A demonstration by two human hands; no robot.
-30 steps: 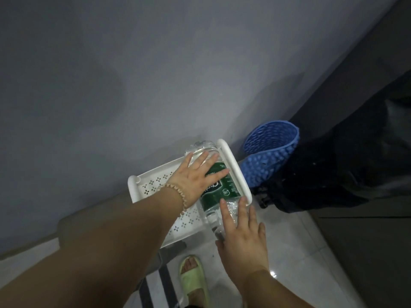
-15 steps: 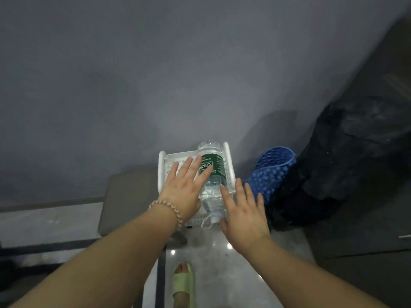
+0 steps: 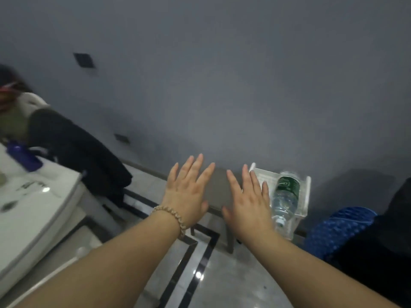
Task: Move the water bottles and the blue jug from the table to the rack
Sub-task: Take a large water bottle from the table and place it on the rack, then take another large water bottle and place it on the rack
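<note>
1. Two bare forearms reach in from the near edge over a glossy grey floor (image 3: 233,281) inlaid with black stripes.
2. The left hand (image 3: 186,192) is held flat and empty, palm down, its fingers straight and spread. A beaded bracelet (image 3: 171,218) circles its wrist.
3. The right hand (image 3: 246,207) is just beside it, also empty with straight fingers. The two hands do not touch.
4. At the near left stands the white table (image 3: 33,207). On its far edge is the blue jug (image 3: 26,160), blurred, well apart from both hands.
5. Beyond the hands is a low grey stool (image 3: 215,190).
6. To the right of the stool is the white rack (image 3: 306,196). The water bottle (image 3: 284,201) lies on its side in the rack, green label at the far end and cap at the near end. The right hand is just left of the bottle; whether it touches the bottle cannot be told.
7. Right of the rack is a blue bumpy basket (image 3: 338,230), and beside that a black bag (image 3: 387,247).
8. Behind the table, dark clothes (image 3: 77,152) are heaped at the far left.
9. A plain grey wall (image 3: 222,74) closes the far side, with two dark sockets (image 3: 84,60) on its left part.
</note>
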